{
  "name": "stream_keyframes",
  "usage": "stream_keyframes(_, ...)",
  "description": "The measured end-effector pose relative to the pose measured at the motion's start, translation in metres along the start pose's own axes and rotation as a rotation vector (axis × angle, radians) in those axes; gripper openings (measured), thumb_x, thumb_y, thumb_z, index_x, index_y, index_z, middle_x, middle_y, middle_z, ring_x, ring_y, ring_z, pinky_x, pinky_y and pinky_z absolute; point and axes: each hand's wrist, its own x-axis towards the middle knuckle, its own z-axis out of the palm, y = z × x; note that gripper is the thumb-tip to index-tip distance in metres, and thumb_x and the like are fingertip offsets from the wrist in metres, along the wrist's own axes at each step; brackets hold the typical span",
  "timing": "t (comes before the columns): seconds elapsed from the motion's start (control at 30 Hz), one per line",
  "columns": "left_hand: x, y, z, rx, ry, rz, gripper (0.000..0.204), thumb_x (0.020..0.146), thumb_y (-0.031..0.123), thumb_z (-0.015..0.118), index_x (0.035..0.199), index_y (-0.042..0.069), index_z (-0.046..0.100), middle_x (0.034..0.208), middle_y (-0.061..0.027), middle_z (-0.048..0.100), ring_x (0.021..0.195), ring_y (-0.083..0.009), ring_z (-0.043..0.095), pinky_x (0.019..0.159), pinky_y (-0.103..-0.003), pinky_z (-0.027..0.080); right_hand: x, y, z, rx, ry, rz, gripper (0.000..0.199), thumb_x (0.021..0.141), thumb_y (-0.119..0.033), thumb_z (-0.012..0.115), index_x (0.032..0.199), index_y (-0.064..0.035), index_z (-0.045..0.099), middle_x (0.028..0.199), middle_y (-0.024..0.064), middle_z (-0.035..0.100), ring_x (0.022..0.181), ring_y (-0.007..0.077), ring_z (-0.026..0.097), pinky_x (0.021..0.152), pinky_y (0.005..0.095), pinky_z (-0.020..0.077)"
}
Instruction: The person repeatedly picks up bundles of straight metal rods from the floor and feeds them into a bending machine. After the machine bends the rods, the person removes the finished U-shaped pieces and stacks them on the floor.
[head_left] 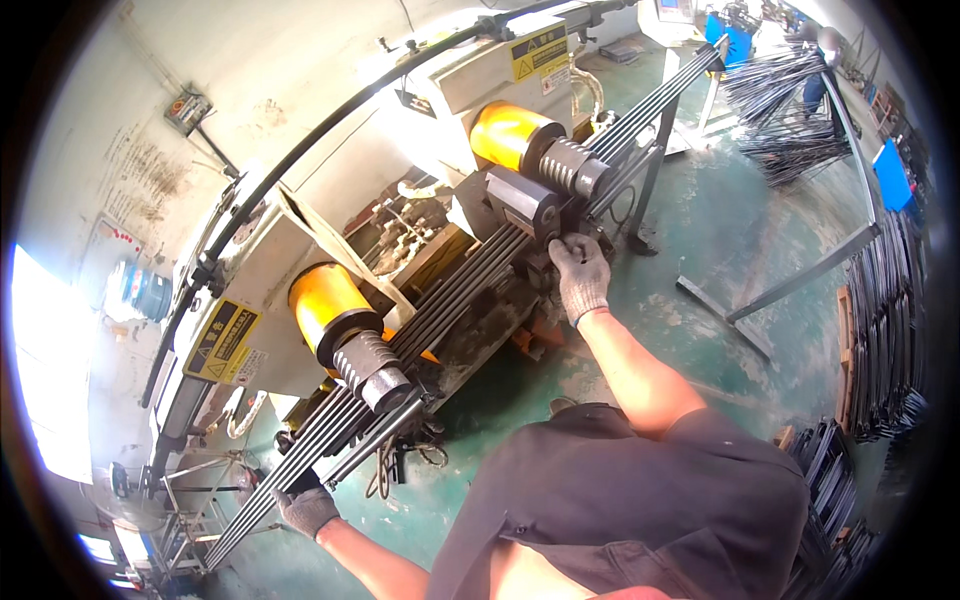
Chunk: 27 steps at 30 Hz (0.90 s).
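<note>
With the left hand [306,508] gripping the metal rods [440,310] lower left and the right hand [580,275] closed at the clamp block [525,205] mid-frame, keeping the rods flat and parallel looks wise.

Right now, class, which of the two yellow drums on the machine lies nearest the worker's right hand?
The upper yellow drum, farther along the rods. The right hand rests just below its ribbed roller, while the lower yellow drum sits nearer the left hand.

left hand [306,507] grips metal rods [455,290] | right hand [581,275] at machine clamp [525,205]
</note>
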Motion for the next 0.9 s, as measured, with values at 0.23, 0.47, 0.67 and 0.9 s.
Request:
stream_keyframes(0.23,-0.026,0.018,0.061,0.349,0.013,0.309,0.049,0.113,0.035,0.045,0.135,-0.006,0.06,0.129,-0.0179,0.07,0.119,-0.0334,0.066,0.104,-0.044,0.052,-0.009,-0.003,-0.004,0.012,-0.052,0.074,0.019,0.089,-0.013,0.083,0.099,-0.0028,0.07,0.082,-0.0072,0.055,0.076,0.0058,0.048,0.072,0.0222,0.0436)
stream_keyframes(0.47,-0.065,0.068,0.195,0.521,0.165,0.487,0.05,0.109,0.03,0.057,0.139,-0.009,0.056,0.131,-0.022,0.067,0.121,-0.0321,0.066,0.109,-0.043,0.051,-0.026,-0.003,0.006,0.128,-0.166,0.137,0.013,0.09,-0.012,0.081,0.095,-0.005,0.071,0.083,-0.0077,0.057,0.077,0.006,0.051,0.073,0.0217,0.0433)
stream_keyframes(0.67,-0.046,0.151,0.212,0.909,-0.025,0.944,0.048,0.106,0.026,0.062,0.139,-0.009,0.057,0.129,-0.0201,0.067,0.116,-0.0306,0.068,0.1,-0.04,0.056,0.025,-0.018,0.002,-0.043,0.086,-0.111,0.025,0.089,-0.02,0.081,0.099,0.0009,0.072,0.092,0.0035,0.072,0.085,0.0109,0.062,0.079,0.028,0.05)
stream_keyframes(0.9,-0.111,0.098,0.366,0.849,-0.09,0.866,0.042,0.102,0.02,0.067,0.133,-0.008,0.06,0.125,-0.0189,0.066,0.114,-0.0271,0.067,0.095,-0.036,0.057,0.039,-0.066,-0.001,-0.159,0.066,-0.195,0.023,0.091,-0.02,0.079,0.098,0.0013,0.072,0.087,0.0048,0.072,0.082,0.0133,0.067,0.078,0.0292,0.0521)
